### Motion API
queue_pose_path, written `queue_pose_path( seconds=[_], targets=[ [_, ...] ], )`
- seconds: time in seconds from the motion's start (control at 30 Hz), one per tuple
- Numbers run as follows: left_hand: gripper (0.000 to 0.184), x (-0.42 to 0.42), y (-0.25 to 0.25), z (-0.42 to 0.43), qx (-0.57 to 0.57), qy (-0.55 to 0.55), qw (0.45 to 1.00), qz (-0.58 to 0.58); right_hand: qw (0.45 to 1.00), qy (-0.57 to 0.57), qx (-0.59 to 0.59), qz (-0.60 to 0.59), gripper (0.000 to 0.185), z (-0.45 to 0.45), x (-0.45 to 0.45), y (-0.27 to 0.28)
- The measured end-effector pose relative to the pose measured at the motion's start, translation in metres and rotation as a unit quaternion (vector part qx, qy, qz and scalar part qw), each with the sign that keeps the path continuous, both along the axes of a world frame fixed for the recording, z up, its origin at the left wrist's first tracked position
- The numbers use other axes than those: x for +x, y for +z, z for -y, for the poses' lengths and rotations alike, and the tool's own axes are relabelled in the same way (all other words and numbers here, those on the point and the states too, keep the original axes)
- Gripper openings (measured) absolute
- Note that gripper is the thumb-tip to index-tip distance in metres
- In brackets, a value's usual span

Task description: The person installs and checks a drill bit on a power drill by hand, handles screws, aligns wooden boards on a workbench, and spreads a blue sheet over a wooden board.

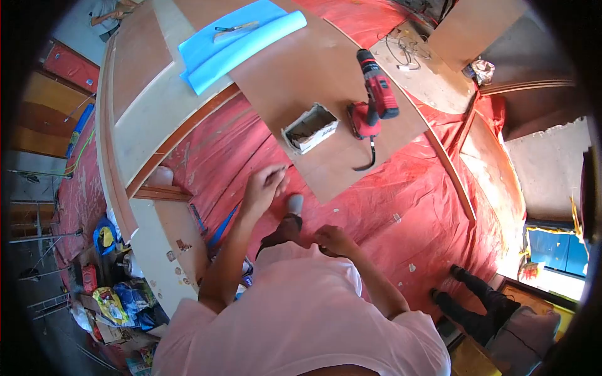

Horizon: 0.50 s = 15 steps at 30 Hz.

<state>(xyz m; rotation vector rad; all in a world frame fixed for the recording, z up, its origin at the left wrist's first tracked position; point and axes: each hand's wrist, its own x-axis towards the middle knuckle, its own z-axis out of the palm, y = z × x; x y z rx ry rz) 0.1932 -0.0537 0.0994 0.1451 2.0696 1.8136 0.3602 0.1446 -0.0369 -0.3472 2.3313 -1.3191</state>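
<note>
My left hand (266, 188) is raised in front of me, fingers curled together in a pinch; whatever they hold, if anything, is too small to make out. It is nearest to an open, worn white box (321, 136) on the brown board (295, 81), apart from it. Down by my waist, my right hand (333, 240) is closed beside the hem of my shirt, and its fingertips are partly hidden. A red and black cordless drill (381, 94) stands on the board right of the box. Just below it lies a curved black tool (369, 161).
Blue sheeting (241, 47) lies partly rolled at the board's far end, with a small tool on top. Red sheeting (370, 216) covers the floor. Panels with wooden edging (157, 150) stand at left. One person (520, 332) is at lower right, another (111, 15) at upper left.
</note>
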Motion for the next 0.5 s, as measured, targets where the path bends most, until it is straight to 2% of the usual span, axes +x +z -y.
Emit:
queue_pose_path(
  seconds=[0.07,0.13,0.23,0.27,0.3,0.33,0.4,0.43,0.47,0.5],
  targets=[
    [0.022,-0.045,0.019,-0.014,-0.022,-0.018,0.999,-0.029,0.994,-0.090,-0.022,0.061,0.019,-0.005,0.005,-0.011],
    [0.020,-0.091,0.021,-0.026,0.008,-0.015,0.998,-0.060,0.949,-0.253,-0.063,0.179,0.017,-0.006,0.004,-0.003],
    [0.018,-0.151,0.016,-0.028,0.024,-0.010,0.998,-0.062,0.881,-0.409,-0.154,0.179,0.018,-0.017,-0.002,0.035],
    [0.017,-0.170,0.009,-0.029,0.022,-0.010,0.998,-0.059,0.877,-0.430,-0.125,0.175,0.019,-0.017,-0.007,0.045],
    [0.022,-0.185,0.000,-0.031,-0.052,-0.006,0.987,-0.154,0.871,-0.450,-0.097,0.170,0.020,-0.016,-0.013,0.053],
    [0.026,-0.190,-0.008,-0.034,-0.088,-0.032,0.981,-0.167,0.864,-0.472,-0.070,0.163,0.021,-0.014,-0.019,0.063],
    [0.035,-0.189,0.003,-0.049,-0.161,-0.095,0.963,-0.194,0.893,-0.439,0.013,0.095,0.020,-0.005,-0.052,0.090],
    [0.045,-0.190,-0.004,-0.054,-0.187,-0.133,0.952,-0.202,0.905,-0.416,0.069,0.062,0.022,0.003,-0.079,0.109],
    [0.039,-0.188,-0.004,-0.060,-0.276,-0.170,0.925,-0.198,0.903,-0.418,0.030,0.093,0.032,0.012,-0.108,0.129],
    [0.035,-0.192,-0.008,-0.063,-0.317,-0.219,0.909,-0.157,0.909,-0.412,0.019,0.062,0.041,0.020,-0.132,0.131]
  ],
)
